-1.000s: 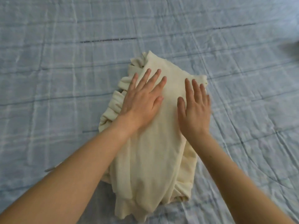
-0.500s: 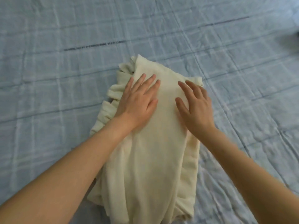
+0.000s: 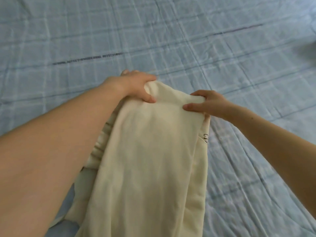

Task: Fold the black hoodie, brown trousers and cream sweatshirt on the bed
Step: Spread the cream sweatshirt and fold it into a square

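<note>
The cream sweatshirt (image 3: 150, 154) lies folded into a long narrow strip on the bed, running from the bottom edge up to the middle. My left hand (image 3: 136, 88) grips its far left corner, thumb on top and fingers under the cloth. My right hand (image 3: 205, 105) pinches the far right corner the same way. The far edge is raised a little off the sheet. Black lettering shows on a lower layer at the right side. The black hoodie and brown trousers are out of view.
A light blue checked bedsheet (image 3: 239, 57) covers the whole bed, wrinkled, with open sheet beyond and on both sides of the sweatshirt. A dark shadowy patch (image 3: 307, 48) sits at the far right edge.
Both hands lay flat on top of the sweatshirt before. They have slid to its far edge and closed on the two corners, lifting that edge slightly.
</note>
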A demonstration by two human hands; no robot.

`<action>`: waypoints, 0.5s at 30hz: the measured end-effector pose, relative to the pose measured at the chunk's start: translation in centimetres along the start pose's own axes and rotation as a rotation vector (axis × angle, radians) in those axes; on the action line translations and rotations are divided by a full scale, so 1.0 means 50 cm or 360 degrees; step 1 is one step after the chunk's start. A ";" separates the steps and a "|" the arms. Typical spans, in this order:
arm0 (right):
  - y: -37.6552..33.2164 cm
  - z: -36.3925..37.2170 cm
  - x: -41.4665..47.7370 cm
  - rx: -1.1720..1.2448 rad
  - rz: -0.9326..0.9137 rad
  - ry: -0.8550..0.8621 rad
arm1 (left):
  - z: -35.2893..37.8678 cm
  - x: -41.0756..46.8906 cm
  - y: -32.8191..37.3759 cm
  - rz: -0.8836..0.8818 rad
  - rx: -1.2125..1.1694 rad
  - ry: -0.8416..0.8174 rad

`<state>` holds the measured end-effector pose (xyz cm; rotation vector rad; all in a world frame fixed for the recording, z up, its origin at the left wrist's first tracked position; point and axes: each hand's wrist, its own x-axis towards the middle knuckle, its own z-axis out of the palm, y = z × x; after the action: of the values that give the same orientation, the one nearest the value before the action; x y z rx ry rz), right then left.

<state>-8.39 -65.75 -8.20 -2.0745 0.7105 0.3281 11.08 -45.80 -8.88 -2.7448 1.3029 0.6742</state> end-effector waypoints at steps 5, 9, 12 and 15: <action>-0.007 -0.012 -0.048 0.0496 -0.0095 0.0032 | -0.007 -0.040 -0.017 -0.0023 -0.0643 0.0222; -0.044 -0.028 -0.121 0.0555 -0.0260 0.0085 | -0.054 -0.138 -0.021 -0.0047 -0.0803 0.0476; -0.075 -0.037 -0.197 0.0606 -0.0356 0.0074 | -0.089 -0.240 -0.002 0.0006 -0.0798 0.0641; -0.093 -0.033 -0.288 0.0753 -0.0452 -0.0043 | -0.106 -0.361 0.017 0.0081 -0.0918 0.0712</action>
<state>-17.17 -59.86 2.74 -1.6833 0.4173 0.0211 2.37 -34.26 3.15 -3.4998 1.4367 0.5173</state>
